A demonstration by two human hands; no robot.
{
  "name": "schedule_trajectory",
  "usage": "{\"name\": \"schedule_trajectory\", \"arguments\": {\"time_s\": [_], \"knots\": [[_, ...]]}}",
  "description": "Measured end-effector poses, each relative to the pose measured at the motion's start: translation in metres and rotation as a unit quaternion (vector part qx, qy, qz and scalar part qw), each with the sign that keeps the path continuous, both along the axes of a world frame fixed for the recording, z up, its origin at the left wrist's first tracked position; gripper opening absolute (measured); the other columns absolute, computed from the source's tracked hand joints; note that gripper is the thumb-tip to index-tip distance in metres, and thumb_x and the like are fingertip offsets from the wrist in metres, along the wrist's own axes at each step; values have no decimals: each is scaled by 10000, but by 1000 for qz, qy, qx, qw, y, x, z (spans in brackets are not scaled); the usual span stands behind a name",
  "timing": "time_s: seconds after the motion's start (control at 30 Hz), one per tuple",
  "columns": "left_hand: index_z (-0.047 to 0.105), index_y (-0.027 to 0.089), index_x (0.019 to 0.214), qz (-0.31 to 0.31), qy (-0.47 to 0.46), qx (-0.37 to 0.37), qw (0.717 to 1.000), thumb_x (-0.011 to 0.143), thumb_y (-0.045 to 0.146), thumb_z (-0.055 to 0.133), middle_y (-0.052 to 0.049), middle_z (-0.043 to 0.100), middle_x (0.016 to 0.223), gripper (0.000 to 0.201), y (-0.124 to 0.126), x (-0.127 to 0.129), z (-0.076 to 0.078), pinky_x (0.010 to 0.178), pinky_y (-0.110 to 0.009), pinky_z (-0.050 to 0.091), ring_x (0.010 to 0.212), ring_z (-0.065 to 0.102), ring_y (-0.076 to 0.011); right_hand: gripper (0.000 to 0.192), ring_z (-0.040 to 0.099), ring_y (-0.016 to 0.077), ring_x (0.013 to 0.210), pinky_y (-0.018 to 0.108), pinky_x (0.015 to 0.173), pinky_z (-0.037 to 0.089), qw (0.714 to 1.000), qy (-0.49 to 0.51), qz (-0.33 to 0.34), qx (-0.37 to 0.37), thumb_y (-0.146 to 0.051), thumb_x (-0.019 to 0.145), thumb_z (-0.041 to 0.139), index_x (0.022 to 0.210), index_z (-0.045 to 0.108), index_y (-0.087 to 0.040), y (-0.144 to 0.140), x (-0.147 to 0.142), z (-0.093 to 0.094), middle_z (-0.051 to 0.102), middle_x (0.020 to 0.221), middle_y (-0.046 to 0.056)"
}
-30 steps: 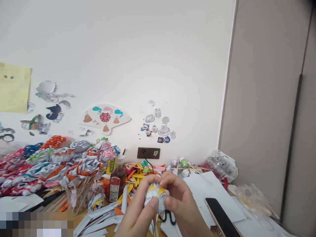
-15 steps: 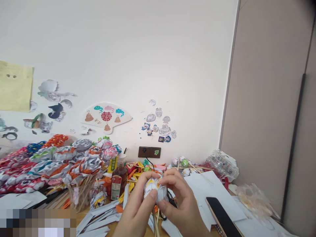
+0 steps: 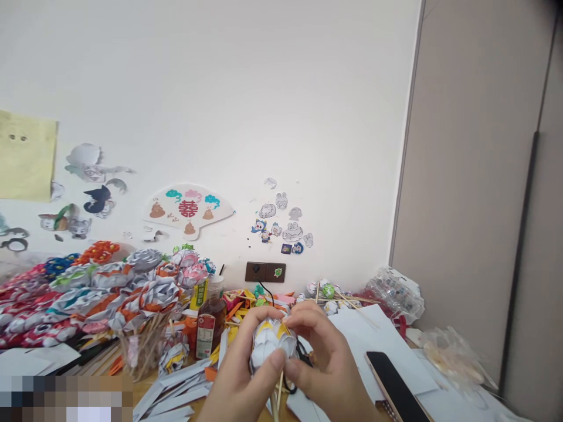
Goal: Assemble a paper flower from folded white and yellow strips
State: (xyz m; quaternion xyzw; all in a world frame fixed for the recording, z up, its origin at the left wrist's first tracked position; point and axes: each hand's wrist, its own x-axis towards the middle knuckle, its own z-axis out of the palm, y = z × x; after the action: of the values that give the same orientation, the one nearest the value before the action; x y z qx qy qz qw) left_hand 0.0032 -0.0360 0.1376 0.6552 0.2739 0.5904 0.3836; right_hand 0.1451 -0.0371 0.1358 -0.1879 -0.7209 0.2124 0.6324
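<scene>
Between both hands sits a paper flower [image 3: 269,347], white with yellow and orange petal edges, its thin wooden stick [image 3: 278,391] pointing down toward me. My left hand [image 3: 246,363] curls round the flower's left side, thumb on the front and fingers over the top. From the right, my right hand [image 3: 323,357] bends its fingers over the flower, with the thumb pressing near its lower right edge. Partly hidden behind the right hand are black handles [image 3: 303,351], perhaps of scissors. Folded white paper strips [image 3: 176,390] lie left of my left hand.
Many finished paper flowers [image 3: 152,293] are heaped at the left, some over a clear cup of sticks [image 3: 143,349]. A bottle of brown liquid [image 3: 211,322] stands behind the strips. At the right are white paper sheets [image 3: 387,340], a phone [image 3: 396,387] and plastic bags [image 3: 457,357].
The flower has turned in my hands, so more of its white petals and yellow edges face me. Both hands keep nearly the same place around it.
</scene>
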Motion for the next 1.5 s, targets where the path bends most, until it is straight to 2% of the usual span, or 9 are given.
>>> {"name": "schedule_trajectory", "arguments": {"time_s": [0.1, 0.27, 0.4, 0.6, 0.73, 0.83, 1.1, 1.27, 1.5], "knots": [[552, 242, 996, 0, 1, -5, 1000, 783, 400, 562, 16, 631, 792, 265, 1, -1, -2, 614, -255, 451, 655, 566, -192, 186, 548, 182, 845, 308, 756, 473, 993, -44, -65, 83, -276, 843, 616, 1028, 630, -298, -3, 6, 4, 558, 931, 28], [554, 242, 976, 16, -5, -22, 1000, 778, 401, 569, 21, 631, 783, 255, -2, -1, 2, 607, -248, 447, 658, 558, -189, 371, 569, 189, 802, 310, 695, 488, 956, -111, -178, 205, -94, 797, 601, 1106, 627, -297, -9, 7, 8, 586, 925, 43], [554, 244, 969, 23, -4, -30, 999, 768, 397, 566, 14, 656, 822, 253, -6, 0, 6, 649, -260, 471, 707, 595, -204, 404, 555, 184, 775, 303, 665, 483, 939, -114, -204, 251, -60, 792, 587, 1119, 617, -296, -10, 6, 8, 587, 930, 46], [575, 251, 957, 76, 44, 44, 995, 746, 315, 578, -10, 650, 928, 220, -6, 2, 3, 749, -285, 453, 861, 601, -244, 100, 564, 172, 765, 292, 683, 462, 971, -90, -161, 151, -214, 880, 548, 880, 641, -250, -11, 9, 11, 559, 817, 20], [574, 249, 961, 78, 78, 61, 992, 738, 280, 570, -23, 642, 920, 226, -7, 3, 3, 707, -294, 446, 811, 596, -244, 138, 555, 164, 767, 281, 703, 442, 984, -98, -131, 75, -311, 885, 564, 781, 611, -234, -13, 11, 15, 541, 797, 4], [558, 246, 975, 63, 93, 64, 992, 751, 279, 542, -31, 636, 929, 227, -7, 2, 3, 671, -295, 439, 770, 593, -236, 202, 549, 172, 788, 294, 730, 429, 985, -122, -114, 48, -368, 903, 532, 774, 606, -232, -14, 15, 18, 540, 803, 7], [534, 257, 1025, 67, 156, 112, 979, 800, 250, 515, -25, 619, 976, 226, -2, -1, -1, 690, -267, 461, 838, 604, -225, 180, 533, 182, 812, 313, 747, 415, 968, -186, -149, 78, -318, 936, 472, 807, 557, -226, -17, 21, 19, 547, 827, 18], [512, 278, 1059, 69, 189, 140, 970, 834, 246, 498, -18, 631, 1042, 228, 0, -4, 0, 792, -270, 483, 1023, 591, -248, 216, 533, 161, 781, 282, 726, 418, 962, -195, -161, 103, -304, 970, 421, 804, 522, -211, -19, 17, 20, 546, 801, 11], [524, 289, 1063, 83, 179, 167, 966, 823, 219, 510, 2, 647, 1004, 250, -6, -5, 2, 789, -250, 496, 979, 621, -226, 311, 547, 148, 780, 273, 742, 414, 960, -192, -169, 116, -423, 969, 414, 785, 535, -204, -17, 17, 21, 557, 791, 4]]}}
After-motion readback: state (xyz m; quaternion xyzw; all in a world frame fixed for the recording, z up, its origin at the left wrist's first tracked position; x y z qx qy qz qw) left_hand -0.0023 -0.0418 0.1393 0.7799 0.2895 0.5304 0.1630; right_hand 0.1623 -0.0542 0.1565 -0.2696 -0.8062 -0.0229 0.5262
